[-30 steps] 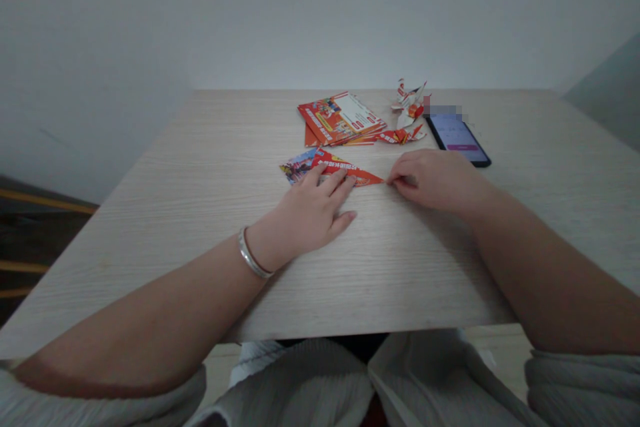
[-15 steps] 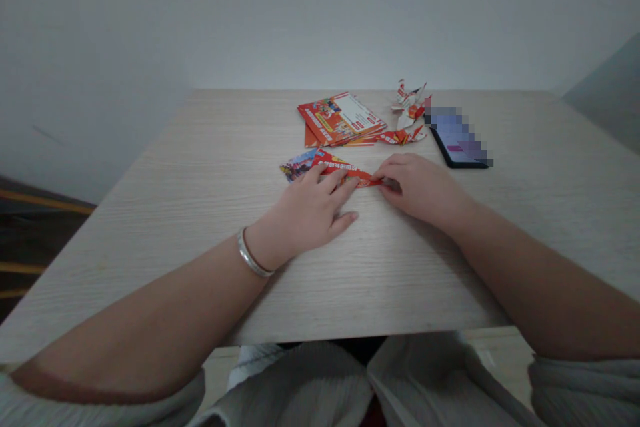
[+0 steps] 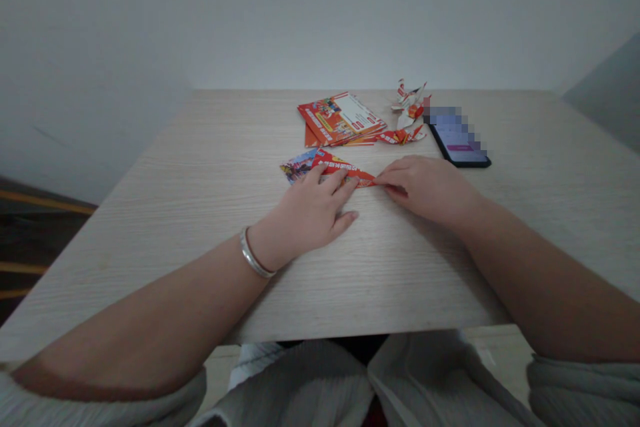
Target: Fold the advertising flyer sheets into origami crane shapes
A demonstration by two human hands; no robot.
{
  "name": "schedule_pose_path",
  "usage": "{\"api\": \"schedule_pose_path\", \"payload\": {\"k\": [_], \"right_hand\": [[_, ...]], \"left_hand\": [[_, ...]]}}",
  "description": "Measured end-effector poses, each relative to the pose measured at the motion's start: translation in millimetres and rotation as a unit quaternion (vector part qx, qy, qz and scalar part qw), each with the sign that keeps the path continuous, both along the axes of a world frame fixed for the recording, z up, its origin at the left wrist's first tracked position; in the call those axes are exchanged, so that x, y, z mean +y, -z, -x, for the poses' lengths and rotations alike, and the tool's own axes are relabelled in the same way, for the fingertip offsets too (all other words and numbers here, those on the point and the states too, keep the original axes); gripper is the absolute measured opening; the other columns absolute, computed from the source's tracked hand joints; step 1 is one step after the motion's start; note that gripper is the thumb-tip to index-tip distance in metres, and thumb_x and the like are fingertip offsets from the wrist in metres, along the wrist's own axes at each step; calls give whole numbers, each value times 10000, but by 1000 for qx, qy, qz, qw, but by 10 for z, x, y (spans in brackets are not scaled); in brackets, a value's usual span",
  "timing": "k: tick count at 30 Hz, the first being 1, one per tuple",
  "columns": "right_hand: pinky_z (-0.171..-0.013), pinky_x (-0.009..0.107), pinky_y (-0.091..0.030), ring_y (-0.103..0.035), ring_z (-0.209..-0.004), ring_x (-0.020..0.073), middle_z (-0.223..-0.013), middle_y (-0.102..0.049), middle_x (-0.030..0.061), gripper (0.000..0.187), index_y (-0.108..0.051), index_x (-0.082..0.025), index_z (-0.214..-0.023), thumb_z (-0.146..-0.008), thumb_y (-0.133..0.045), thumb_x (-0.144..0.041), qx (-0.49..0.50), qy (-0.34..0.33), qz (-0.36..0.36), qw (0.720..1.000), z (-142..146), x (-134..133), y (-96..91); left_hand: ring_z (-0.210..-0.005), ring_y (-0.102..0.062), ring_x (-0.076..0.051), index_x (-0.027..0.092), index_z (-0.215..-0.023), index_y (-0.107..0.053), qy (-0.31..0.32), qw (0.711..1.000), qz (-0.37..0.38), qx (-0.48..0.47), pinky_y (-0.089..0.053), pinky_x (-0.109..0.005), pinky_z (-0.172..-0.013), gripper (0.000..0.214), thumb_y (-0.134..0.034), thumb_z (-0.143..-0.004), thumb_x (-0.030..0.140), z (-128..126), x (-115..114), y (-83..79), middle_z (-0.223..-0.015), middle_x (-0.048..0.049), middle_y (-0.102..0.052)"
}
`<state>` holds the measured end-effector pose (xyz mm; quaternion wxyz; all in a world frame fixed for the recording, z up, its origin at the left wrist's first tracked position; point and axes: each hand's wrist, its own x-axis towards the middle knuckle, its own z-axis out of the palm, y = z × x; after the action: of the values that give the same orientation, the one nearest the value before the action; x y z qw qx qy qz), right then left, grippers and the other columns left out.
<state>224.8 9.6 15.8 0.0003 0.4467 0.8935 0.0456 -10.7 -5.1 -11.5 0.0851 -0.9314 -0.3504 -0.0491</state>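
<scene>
A folded red printed paper lies on the pale wooden table, shaped like a flat triangle pointing right. My left hand rests flat on its near edge with the fingers stretched out, a silver bangle on the wrist. My right hand is curled, with its fingertips pinching the paper's right tip against the table.
A stack of red printed leaflets lies farther back. Beside it stand folded paper figures. A dark phone with a lit screen lies at the right. A grey wall closes the far side, and the table's near edge is by my lap.
My right hand has slid left along the table onto the paper's right tip, which now looks shorter. My left hand has stayed in place.
</scene>
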Motion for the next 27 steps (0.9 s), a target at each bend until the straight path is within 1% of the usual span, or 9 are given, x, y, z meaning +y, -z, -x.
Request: {"api": "schedule_pose_path", "payload": {"k": [5,8,11,15,18,21,27], "right_hand": [[-820,361,-478,-660,-1008,256,-1027,-758,104,296,-791,-183,-1063,-1001,-504,-213,-29,-30,-31,999,3,-3,-2],[-815,356,-472,-652,-1010,252,-1068,-753,107,290,-794,-184,-1033,-999,-507,-206,-30,-36,-39,998,-9,6,13],[-824,352,-468,-655,-1017,250,-1100,-748,112,292,-793,-176,-1023,-996,-503,-194,-25,-36,-33,998,-8,7,17],[-811,355,-464,-657,-993,254,-1048,-745,117,291,-785,-159,-1040,-999,-500,-200,-32,-24,-27,999,15,-11,-4],[-830,361,-462,-651,-1006,260,-1034,-739,116,288,-774,-151,-1087,-999,-505,-207,-31,-25,-26,999,19,-19,-18],[-847,361,-459,-642,-1033,263,-1035,-736,105,302,-763,-173,-1143,-1004,-498,-216,-17,-35,-19,999,5,-10,-32],[-864,370,-463,-650,-1022,259,-1051,-734,106,299,-783,-169,-1068,-993,-498,-217,-23,-39,12,999,-30,31,-66]], "left_hand": [[-1282,-514,-386,74,-1472,-494,-16,1000,17,-3,-457,-547,-1044,629,-396,-1026,506,-12,-15,-29,-1431,-217,-565],[-1276,-519,-383,78,-1468,-499,-21,1000,18,-7,-461,-546,-1038,619,-399,-1024,498,-17,-22,-28,-1438,-209,-564],[-1293,-514,-381,82,-1476,-495,-20,1000,18,-14,-442,-559,-1059,618,-382,-1030,495,-21,-19,-12,-1486,-203,-532],[-1294,-525,-367,78,-1481,-487,-10,1000,25,-15,-428,-558,-1076,627,-373,-1035,502,-33,-14,-16,-1490,-207,-529],[-1315,-520,-351,94,-1500,-467,0,999,28,-16,-401,-554,-1111,609,-374,-1042,484,-49,-17,-36,-1482,-199,-537],[-1336,-507,-344,119,-1513,-456,-8,999,40,-21,-403,-548,-1114,596,-392,-1040,475,-64,-21,-47,-1482,-187,-539],[-1322,-511,-350,123,-1496,-477,-22,998,47,-27,-426,-552,-1089,582,-415,-1034,470,-78,-25,-58,-1466,-188,-547]]}}
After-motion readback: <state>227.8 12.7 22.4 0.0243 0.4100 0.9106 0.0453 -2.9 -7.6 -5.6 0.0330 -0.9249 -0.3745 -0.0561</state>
